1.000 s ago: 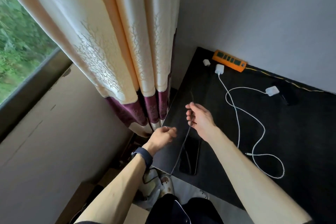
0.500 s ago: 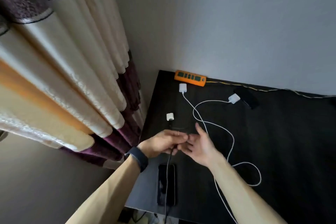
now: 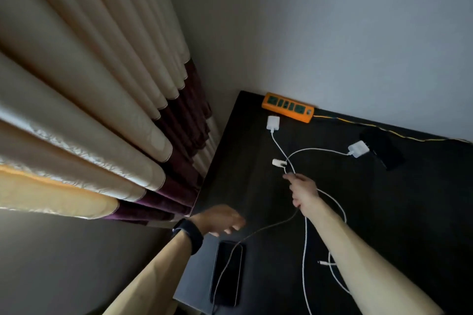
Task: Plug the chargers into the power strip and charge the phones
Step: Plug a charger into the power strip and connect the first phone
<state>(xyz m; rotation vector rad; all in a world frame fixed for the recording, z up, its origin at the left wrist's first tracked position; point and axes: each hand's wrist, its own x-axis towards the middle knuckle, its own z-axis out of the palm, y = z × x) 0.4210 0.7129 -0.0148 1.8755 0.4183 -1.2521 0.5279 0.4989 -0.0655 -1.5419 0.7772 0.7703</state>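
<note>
An orange power strip [image 3: 288,107] lies against the wall at the back of the black table [image 3: 409,212]. In front of it lie a white charger [image 3: 273,123], a second white charger [image 3: 358,149] and a small white charger [image 3: 279,162]. My right hand [image 3: 303,192] grips a thin dark cable [image 3: 256,233] just behind the small charger. This cable runs back over a black phone [image 3: 226,272] lying near the table's front left corner. My left hand [image 3: 220,220] hovers open and empty above that phone. A second black phone [image 3: 384,149] lies beside the right charger.
White charger cables [image 3: 304,250] loop across the table under my right forearm, with a loose plug end [image 3: 323,262]. Cream and purple curtains [image 3: 115,123] hang close along the table's left edge. The strip's yellow cord [image 3: 384,129] runs along the wall.
My left hand has let go of the thin cable and drawn back to the left. My right hand now holds the cable and has reached forward to the small charger.
</note>
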